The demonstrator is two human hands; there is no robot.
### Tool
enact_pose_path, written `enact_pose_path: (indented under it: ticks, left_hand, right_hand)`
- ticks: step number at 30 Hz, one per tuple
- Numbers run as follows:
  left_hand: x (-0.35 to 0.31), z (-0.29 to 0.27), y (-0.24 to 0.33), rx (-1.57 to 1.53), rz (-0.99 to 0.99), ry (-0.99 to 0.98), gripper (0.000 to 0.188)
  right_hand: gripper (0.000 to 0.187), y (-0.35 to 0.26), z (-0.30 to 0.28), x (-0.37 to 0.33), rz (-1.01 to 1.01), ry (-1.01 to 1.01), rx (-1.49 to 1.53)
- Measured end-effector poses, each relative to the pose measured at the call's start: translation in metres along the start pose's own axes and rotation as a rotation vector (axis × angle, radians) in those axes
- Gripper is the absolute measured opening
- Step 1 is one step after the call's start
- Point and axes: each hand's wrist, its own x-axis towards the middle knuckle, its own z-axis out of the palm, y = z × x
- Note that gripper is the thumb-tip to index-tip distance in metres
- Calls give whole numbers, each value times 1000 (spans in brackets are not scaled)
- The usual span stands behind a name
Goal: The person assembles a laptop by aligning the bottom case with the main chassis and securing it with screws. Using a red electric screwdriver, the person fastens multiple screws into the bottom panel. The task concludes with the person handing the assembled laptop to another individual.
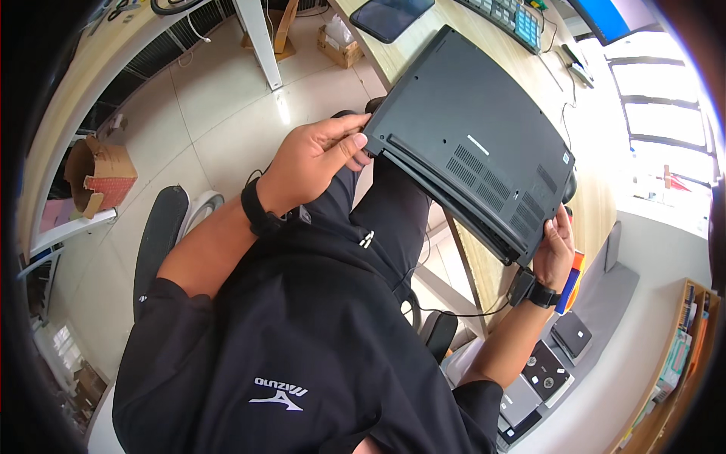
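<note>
A dark grey laptop is turned bottom side up, with its vent slots, screw holes and rubber foot strip showing. My left hand grips its left corner, thumb above and fingers beneath. At the opposite, right-hand corner my right hand closes round the edge. The laptop slants over the desk's near edge and above my lap. Along its near long side a dark gap runs between the base and the part below. What lies under the laptop is hidden.
On the wooden desk lie a phone and a keyboard, with a monitor behind. Several laptops rest on a grey sofa to the right. A chair armrest and an open cardboard box stand left.
</note>
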Motion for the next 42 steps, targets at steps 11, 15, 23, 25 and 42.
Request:
enact_pose_path:
  ticks: [11,15,23,25,42]
  left_hand:
    - [4,-1,2,152,39,32,37]
    - [6,3,3,174,52,43,39]
    - [3,5,7,143,24,27,39]
    - [3,5,5,143,18,30,39]
    - [6,0,4,55,-40,27,38]
  right_hand:
    - [53,0,-1,-4,-22,27,-247]
    - [52,5,-1,0,-18,40,-266]
    - [55,5,6,4,-29,64,-271]
    - [55,4,7,4,-22,73,-242]
    - [56,-11,9,-7,-134,62,-214]
